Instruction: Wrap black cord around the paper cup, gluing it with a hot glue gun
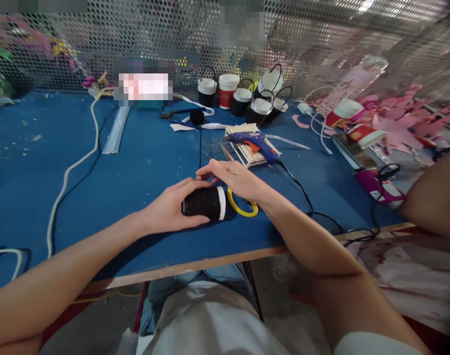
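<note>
A paper cup wound in black cord lies on its side on the blue table, its white rim facing right. My left hand is wrapped round it, fingers over the far side and thumb along the near side. Just above the cup, my right hand reaches in with its fingertips beside my left fingers. A black cord runs straight from a black ball of cord to those right fingertips, which close on it; the exact pinch is partly hidden. Under my right wrist lies a yellow ring, perhaps a tape roll.
A blue glue gun rests on a bundle of wooden sticks, its cable trailing right. Several handled cups and pliers stand or lie behind. Glue sticks and a white cable are left; pink cutouts are right, near another person's arm.
</note>
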